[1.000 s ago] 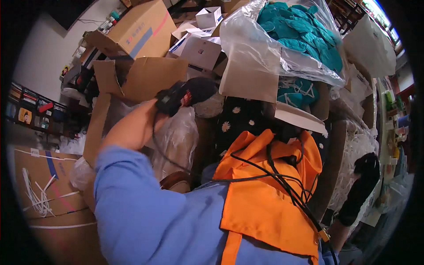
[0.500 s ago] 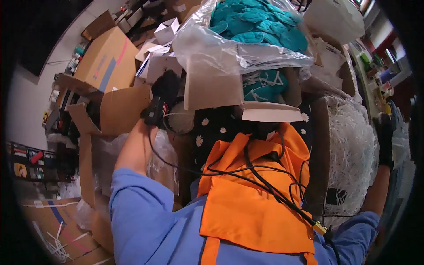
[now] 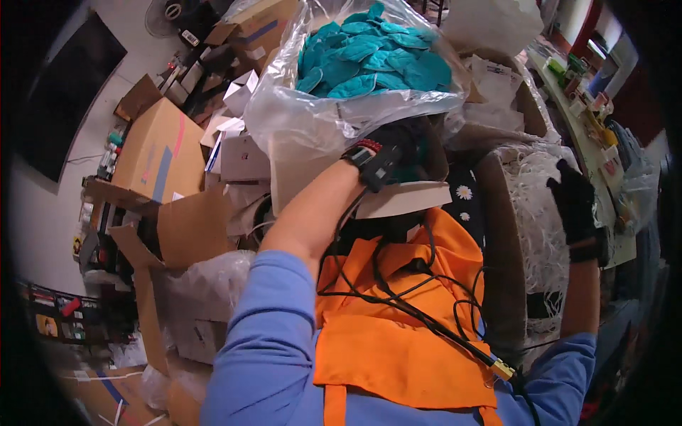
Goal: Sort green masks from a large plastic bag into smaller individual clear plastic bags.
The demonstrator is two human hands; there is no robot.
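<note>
My left hand (image 3: 400, 142), in a black glove with a device strapped at the wrist, reaches into the open front carton. It is over the teal cloth pieces (image 3: 419, 172) there, and its fingers are hidden in shadow. A pale flap (image 3: 403, 200) of that carton lies below my wrist. My right hand (image 3: 574, 202), also black-gloved, hovers at the right side of a tall carton full of white strings (image 3: 534, 213). Its fingers are apart, and nothing shows in them. Behind my left hand, more teal cloth pieces (image 3: 376, 53) fill a carton lined with a clear plastic bag (image 3: 298, 106).
At the left stand a large brown carton (image 3: 145, 153) and an open carton (image 3: 188, 224) with clear plastic in it. White boxes (image 3: 245, 157) are stacked between. A cluttered table (image 3: 579, 121) runs along the right. Black cables (image 3: 419, 312) lie across my orange apron (image 3: 398, 355).
My left hand has moved right, from beside the white boxes into the front carton. The right hand has come inward and up from the far right edge to the strings. The view has shifted.
</note>
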